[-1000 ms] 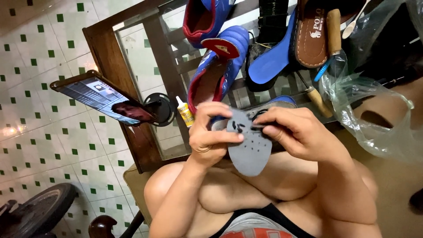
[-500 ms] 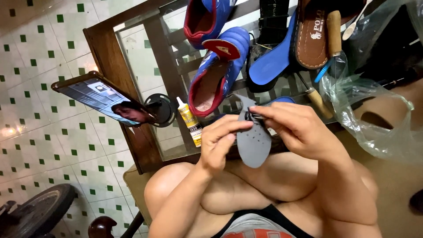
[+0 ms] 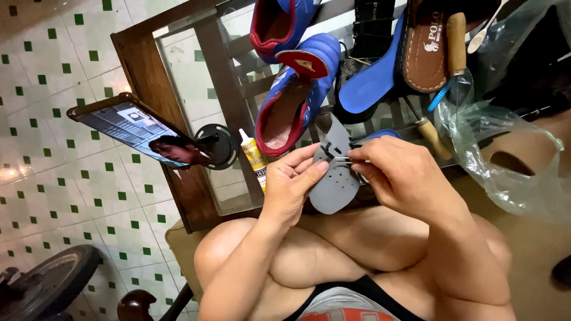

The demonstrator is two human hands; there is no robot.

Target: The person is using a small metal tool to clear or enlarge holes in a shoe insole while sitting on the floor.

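Note:
My left hand [image 3: 292, 185] grips the left edge of a grey perforated shoe sole piece [image 3: 334, 185], holding it upright over my lap. My right hand [image 3: 397, 178] pinches a thin metal needle [image 3: 344, 159] whose tip meets the upper part of the sole, beside a dark strap or thread there. A blue and red shoe [image 3: 294, 95] lies just behind the hands on the glass table [image 3: 190, 83]. A small yellow glue tube [image 3: 254, 156] stands on the table to the left of my left hand.
A phone [image 3: 140, 128] on a round stand leans at the table's left. More shoes, a blue insole [image 3: 372, 83], a brown sandal [image 3: 427, 50] and wooden-handled tools [image 3: 457, 41] crowd the table top. A clear plastic bag [image 3: 505, 160] lies at the right. The floor has green-and-white tiles.
The sole has turned and shifted rightward in my hands. My right hand has drawn the needle to the sole's upper part, and the glue tube is now uncovered.

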